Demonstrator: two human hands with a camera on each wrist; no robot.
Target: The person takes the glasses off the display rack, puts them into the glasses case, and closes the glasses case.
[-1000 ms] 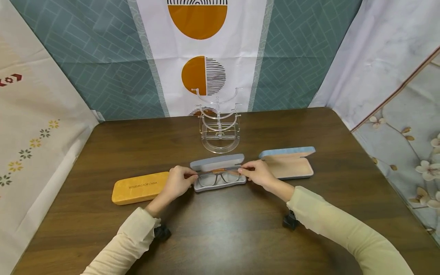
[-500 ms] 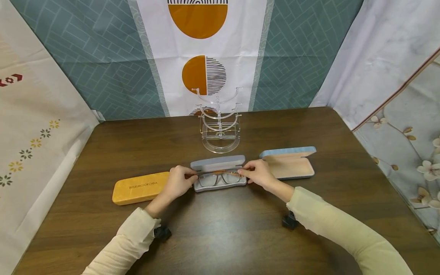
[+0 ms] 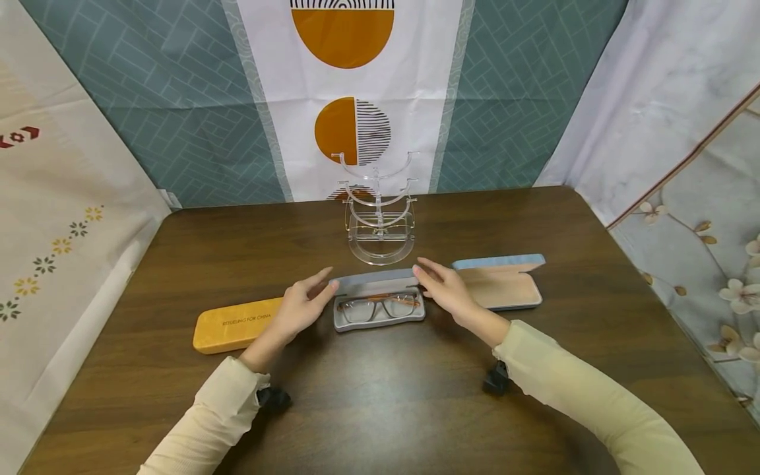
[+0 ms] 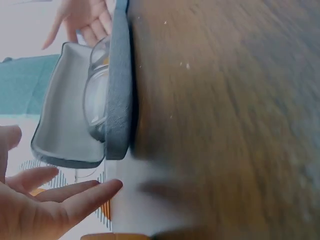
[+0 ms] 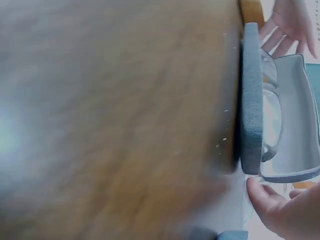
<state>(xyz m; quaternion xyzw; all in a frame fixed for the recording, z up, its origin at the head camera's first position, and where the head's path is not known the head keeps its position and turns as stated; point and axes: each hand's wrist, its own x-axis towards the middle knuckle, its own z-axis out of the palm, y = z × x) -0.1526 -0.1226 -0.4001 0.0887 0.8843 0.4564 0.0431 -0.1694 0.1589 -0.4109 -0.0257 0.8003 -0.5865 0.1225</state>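
Observation:
A grey glasses case [image 3: 380,323] lies on the table with its lid raised. Inside it rests a pair of dark-framed glasses [image 3: 359,310], orange showing at the temples. My left hand [image 3: 299,307] is by the left end of the lid, fingers extended and thumb apart from them. At the lid's right end is my right hand [image 3: 448,290], thumb and fingers spread. Neither hand holds the glasses. In the left wrist view, a small gap separates the left fingers [image 4: 85,197] from the case. The right thumb [image 5: 262,197] is close to the case end; contact is unclear.
A yellow glasses case [image 3: 237,323], closed, lies left, partly behind the left hand. To the right, a blue glasses case [image 3: 505,290] stands open with a beige lining. A clear tiered display stand [image 3: 380,254] is behind the grey case, a thin gold frame on its lowest tier.
Both hands have let go of the glasses, which now lie lower in the grey case. The hands have moved up and outward to the ends of the lid, fingers spreading.

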